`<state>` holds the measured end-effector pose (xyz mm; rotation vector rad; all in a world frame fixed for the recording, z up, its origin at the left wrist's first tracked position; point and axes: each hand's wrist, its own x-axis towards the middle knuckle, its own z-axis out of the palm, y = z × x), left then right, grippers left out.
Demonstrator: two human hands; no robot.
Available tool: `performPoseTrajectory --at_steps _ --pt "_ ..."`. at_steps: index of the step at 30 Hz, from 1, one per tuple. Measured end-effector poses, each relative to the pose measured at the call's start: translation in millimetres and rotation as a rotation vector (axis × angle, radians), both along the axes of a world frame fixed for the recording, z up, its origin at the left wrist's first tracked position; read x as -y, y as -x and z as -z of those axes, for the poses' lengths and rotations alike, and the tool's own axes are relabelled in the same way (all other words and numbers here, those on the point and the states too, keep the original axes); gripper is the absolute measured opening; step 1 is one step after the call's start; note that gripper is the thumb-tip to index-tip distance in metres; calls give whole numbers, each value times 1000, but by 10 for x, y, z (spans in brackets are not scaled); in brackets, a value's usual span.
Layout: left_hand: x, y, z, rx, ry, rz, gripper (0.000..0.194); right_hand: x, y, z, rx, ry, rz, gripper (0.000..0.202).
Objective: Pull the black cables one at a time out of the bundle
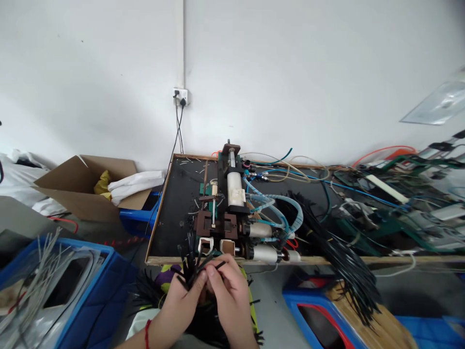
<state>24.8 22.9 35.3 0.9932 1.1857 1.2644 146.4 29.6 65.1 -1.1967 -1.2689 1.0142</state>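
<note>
My left hand [184,296] is closed around several short black cables [188,264], whose ends stick up past the fingers. Close beside it, my right hand [225,282] pinches one black cable end [220,265] between thumb and fingers. The fingertips of both hands nearly meet in front of the table edge. Just beyond them stands a pneumatic machine [218,225] with brown clamp blocks and white cylinders. More black cables [207,322] lie below my hands, partly hidden by my forearms.
A bundle of long black cables [345,264] hangs over the table's front edge [312,260] at right. Blue crates [109,291] stand at lower left and lower right. An open cardboard box [87,201] sits at left. Blue air hoses [294,208] run from the machine.
</note>
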Motion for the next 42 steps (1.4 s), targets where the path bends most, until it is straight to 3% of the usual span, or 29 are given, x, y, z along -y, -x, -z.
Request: performPoseTrajectory --at_steps 3,8,12,16,21,24,30,42 --pt "-58 68 -25 -3 -34 -109 33 13 -43 105 15 36 54 33" --pt "-104 93 -91 43 72 -98 36 28 -79 180 260 66 -209 36" --pt "-133 68 -83 34 62 -206 32 48 -149 189 244 120 -309 31" --pt "-168 65 -7 166 95 -250 34 126 -187 400 -64 260 -372 43" --pt "-213 58 -11 298 55 -214 33 122 50 688 -966 361 -186 42" --pt "-229 66 -31 301 45 -224 27 38 145 684 -1237 427 -194 34" --pt "-219 82 16 293 48 -212 26 -67 132 625 -1406 487 -272 29" --pt "-274 70 -2 406 13 -180 20 -116 143 642 -1431 503 -286 27"
